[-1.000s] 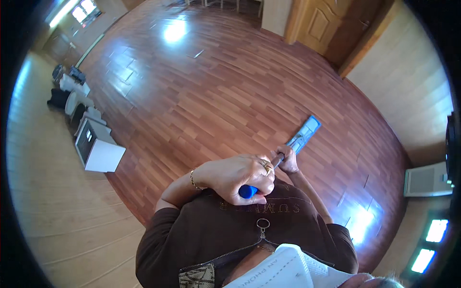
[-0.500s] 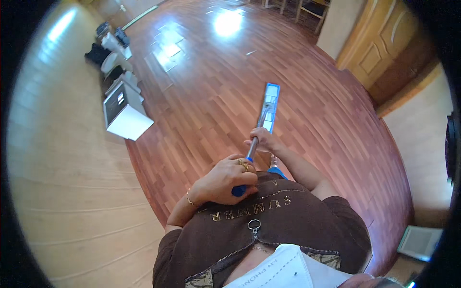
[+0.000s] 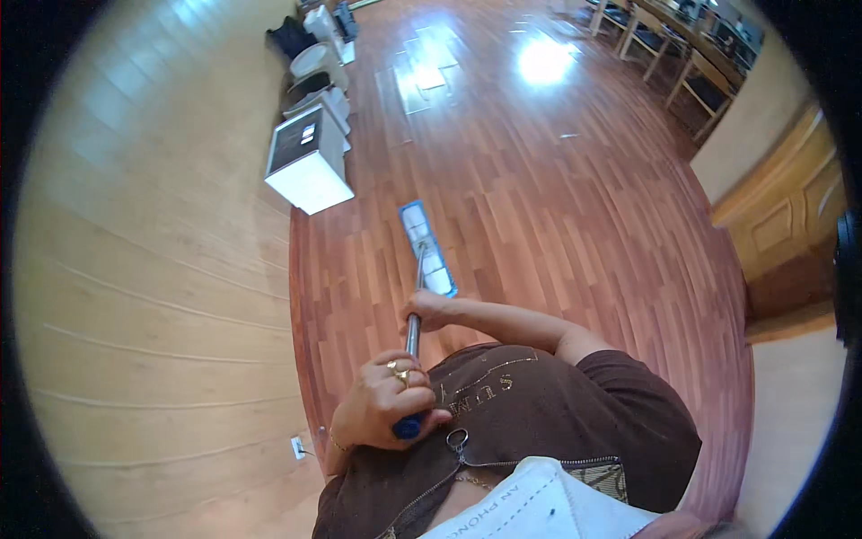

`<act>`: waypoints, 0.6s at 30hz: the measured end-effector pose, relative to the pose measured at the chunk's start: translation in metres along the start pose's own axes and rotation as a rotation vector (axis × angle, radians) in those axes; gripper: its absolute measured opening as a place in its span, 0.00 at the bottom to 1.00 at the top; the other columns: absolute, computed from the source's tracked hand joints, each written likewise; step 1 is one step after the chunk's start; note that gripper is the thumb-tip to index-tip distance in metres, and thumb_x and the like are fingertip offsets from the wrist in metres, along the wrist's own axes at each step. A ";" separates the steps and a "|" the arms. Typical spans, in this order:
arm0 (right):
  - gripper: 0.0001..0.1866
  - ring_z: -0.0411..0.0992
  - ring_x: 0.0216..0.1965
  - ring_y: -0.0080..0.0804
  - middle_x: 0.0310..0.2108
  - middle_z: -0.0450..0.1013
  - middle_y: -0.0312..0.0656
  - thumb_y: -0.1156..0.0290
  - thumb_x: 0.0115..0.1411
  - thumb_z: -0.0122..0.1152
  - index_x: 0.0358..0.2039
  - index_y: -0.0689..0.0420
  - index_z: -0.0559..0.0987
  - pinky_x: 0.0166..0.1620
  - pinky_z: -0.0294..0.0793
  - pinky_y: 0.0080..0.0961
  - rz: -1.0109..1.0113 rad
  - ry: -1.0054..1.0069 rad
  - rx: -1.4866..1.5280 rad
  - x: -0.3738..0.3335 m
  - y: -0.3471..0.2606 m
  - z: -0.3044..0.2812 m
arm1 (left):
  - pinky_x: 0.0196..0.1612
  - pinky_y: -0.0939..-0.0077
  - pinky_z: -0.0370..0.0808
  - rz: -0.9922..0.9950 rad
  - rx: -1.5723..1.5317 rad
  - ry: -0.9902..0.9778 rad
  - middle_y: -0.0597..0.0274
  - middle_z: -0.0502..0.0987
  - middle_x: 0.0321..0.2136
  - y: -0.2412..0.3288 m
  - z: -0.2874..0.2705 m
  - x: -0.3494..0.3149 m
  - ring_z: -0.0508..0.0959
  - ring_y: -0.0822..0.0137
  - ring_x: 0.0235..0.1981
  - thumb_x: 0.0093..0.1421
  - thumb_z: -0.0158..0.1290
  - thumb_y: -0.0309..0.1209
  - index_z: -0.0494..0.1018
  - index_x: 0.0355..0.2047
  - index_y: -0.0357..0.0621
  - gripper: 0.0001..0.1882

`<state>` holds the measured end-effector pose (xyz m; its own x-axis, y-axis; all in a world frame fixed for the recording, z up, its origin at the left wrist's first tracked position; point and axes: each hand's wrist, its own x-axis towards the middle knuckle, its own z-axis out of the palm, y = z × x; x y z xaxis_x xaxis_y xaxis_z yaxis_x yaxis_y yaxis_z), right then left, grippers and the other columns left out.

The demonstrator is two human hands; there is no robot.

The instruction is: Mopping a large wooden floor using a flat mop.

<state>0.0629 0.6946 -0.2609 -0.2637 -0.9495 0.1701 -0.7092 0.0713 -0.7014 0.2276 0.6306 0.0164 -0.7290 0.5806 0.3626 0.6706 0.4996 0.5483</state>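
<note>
A flat mop with a long blue-edged head and white pad strips rests on the wood floor ahead of me. Its metal pole slants back toward my chest. My left hand, with gold rings, is closed round the pole's upper end, where a blue grip sticks out below the fingers. Farther down, my right hand is wrapped round the pole just short of the mop head, its arm reaching across my front.
Along the left wall stand a white box-shaped unit, a round pale container and a black bag. Chairs and a table are at the far right, with a wooden door nearer. An outlet sits low on the left wall.
The mop head has swung left across the floor, closer to the white unit, and its tilt has changed. Both hands moved left with the pole, and my view has turned left.
</note>
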 end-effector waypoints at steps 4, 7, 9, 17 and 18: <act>0.17 0.70 0.26 0.48 0.17 0.70 0.42 0.57 0.50 0.61 0.12 0.50 0.71 0.39 0.65 0.44 -0.190 -0.148 0.032 0.015 -0.012 0.025 | 0.36 0.64 0.73 -0.083 0.059 0.071 0.65 0.70 0.18 0.026 0.010 -0.003 0.75 0.63 0.24 0.43 0.66 0.33 0.69 0.17 0.46 0.14; 0.06 0.74 0.31 0.45 0.22 0.74 0.42 0.64 0.44 0.61 0.16 0.49 0.74 0.43 0.67 0.43 -0.277 -0.234 0.088 0.016 -0.026 0.014 | 0.36 0.65 0.74 -0.149 0.081 0.125 0.65 0.71 0.18 0.037 0.018 -0.003 0.75 0.63 0.25 0.43 0.66 0.32 0.68 0.16 0.46 0.15; 0.06 0.74 0.31 0.45 0.23 0.74 0.41 0.65 0.43 0.61 0.16 0.48 0.74 0.46 0.65 0.43 -0.280 -0.241 0.042 0.016 -0.025 0.012 | 0.37 0.65 0.73 -0.205 0.057 0.200 0.64 0.72 0.20 0.039 0.022 -0.002 0.77 0.62 0.26 0.42 0.67 0.32 0.70 0.17 0.45 0.14; 0.05 0.73 0.27 0.49 0.17 0.70 0.44 0.68 0.40 0.60 0.14 0.47 0.72 0.46 0.68 0.43 -0.278 -0.134 -0.089 -0.003 0.027 0.013 | 0.39 0.64 0.73 -0.338 -0.002 0.338 0.62 0.75 0.22 0.033 0.054 0.009 0.78 0.58 0.30 0.39 0.69 0.30 0.73 0.21 0.43 0.14; 0.05 0.73 0.26 0.49 0.16 0.70 0.44 0.67 0.40 0.59 0.14 0.47 0.72 0.46 0.68 0.42 -0.244 -0.117 -0.083 -0.002 0.052 0.018 | 0.40 0.63 0.73 -0.347 -0.010 0.335 0.61 0.75 0.23 0.026 0.058 0.017 0.78 0.58 0.31 0.39 0.69 0.29 0.72 0.21 0.43 0.14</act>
<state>0.0384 0.6951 -0.3098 -0.0051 -0.9701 0.2425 -0.7948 -0.1433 -0.5898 0.2406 0.6902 -0.0070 -0.9146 0.1408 0.3792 0.3800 0.6203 0.6862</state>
